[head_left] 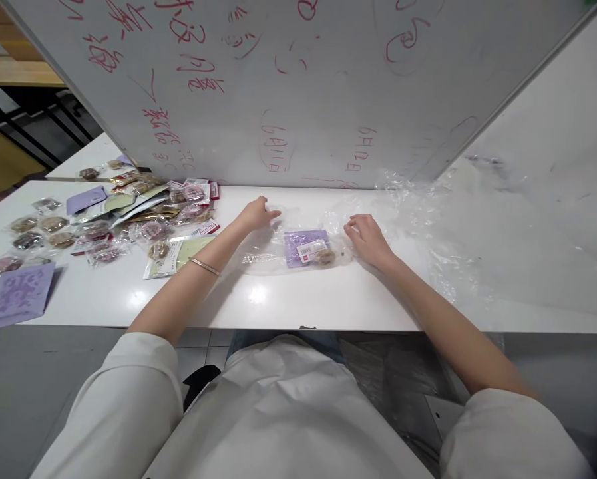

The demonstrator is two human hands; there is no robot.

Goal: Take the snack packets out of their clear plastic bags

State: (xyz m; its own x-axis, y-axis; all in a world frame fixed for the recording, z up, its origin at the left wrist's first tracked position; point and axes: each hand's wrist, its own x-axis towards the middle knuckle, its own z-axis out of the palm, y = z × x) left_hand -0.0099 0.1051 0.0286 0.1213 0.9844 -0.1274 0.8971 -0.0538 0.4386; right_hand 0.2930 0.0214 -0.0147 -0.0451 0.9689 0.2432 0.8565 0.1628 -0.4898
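A clear plastic bag [264, 261] lies flat on the table in front of me. Inside or under its film are a purple packet [293, 253], a small card with a barcode [312, 251] and a wrapped round brown piece [327, 258]. My left hand [258, 214] is over the bag's far left part, fingers stretched apart, with nothing visible in them. At the bag's right side, my right hand [369, 239] has its fingers curled and thumb brought in, seemingly pinching the film; the exact contact is hard to make out.
On the left, a pile of wrapped round pieces [96, 229] and flat packets [151, 203] covers the table [258, 306]. Another purple packet [21, 293] overhangs the front edge. A whiteboard [318, 93] stands behind. Clear plastic film [518, 239] spreads over the right.
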